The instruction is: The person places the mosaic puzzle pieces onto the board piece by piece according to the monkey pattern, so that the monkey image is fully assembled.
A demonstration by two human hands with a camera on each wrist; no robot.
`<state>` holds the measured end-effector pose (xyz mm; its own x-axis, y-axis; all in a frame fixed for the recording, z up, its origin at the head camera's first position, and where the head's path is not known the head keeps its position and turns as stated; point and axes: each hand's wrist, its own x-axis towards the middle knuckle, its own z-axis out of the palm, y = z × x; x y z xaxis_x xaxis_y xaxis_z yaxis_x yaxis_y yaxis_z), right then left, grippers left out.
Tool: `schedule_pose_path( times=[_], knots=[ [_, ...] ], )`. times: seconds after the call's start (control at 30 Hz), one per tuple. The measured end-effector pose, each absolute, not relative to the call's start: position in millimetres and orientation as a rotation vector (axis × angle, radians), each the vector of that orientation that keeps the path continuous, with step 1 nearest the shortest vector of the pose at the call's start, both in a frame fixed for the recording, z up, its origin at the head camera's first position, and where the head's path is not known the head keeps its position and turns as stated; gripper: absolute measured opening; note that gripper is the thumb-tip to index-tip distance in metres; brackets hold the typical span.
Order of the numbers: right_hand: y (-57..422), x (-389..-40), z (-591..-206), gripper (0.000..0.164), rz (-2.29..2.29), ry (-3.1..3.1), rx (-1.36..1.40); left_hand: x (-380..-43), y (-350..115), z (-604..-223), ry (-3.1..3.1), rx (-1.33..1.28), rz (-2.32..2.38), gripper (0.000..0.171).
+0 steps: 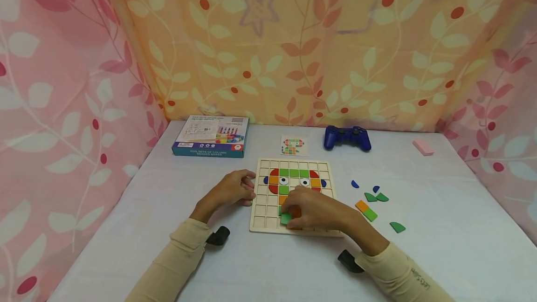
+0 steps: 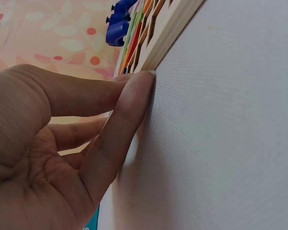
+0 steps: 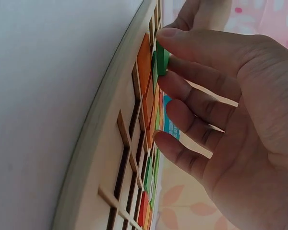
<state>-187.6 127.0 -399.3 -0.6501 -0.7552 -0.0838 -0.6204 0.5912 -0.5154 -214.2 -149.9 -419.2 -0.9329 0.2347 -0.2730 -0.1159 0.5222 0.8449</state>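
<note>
A wooden grid board [image 1: 259, 222] lies on the table, with red, orange, green and blue pieces and two eye pieces set in its cells. My right hand [image 1: 312, 209] is over the board's near part and pinches a green piece [image 3: 162, 58] between thumb and fingers, just above the cells. It hides several cells in the head view. At the board's left edge is my left hand [image 1: 235, 189]; its thumb and a finger [image 2: 134, 96] close on the rim in the left wrist view.
Loose blue, green and orange pieces [image 1: 361, 206] lie right of the board. Behind it are a pattern card [image 1: 294, 146] and a blue game controller [image 1: 347, 138]. A boxed set [image 1: 209, 153] lies back left, a pink block [image 1: 423, 147] far right. Patterned cloth surrounds the table.
</note>
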Motion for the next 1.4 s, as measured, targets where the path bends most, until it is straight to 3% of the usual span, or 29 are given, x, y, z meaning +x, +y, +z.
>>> schedule_pose_path(
  times=[0.97,1.4],
  knots=[
    [124,-181,-397,0.024,-0.672,2.495,-1.099,-214,-153,-418,2.398,0.133,1.378,0.060],
    [147,-200,-392,0.026,-0.761,2.521,-1.034,-214,-151,-419,2.419,0.132,1.353,0.061]
  ],
)
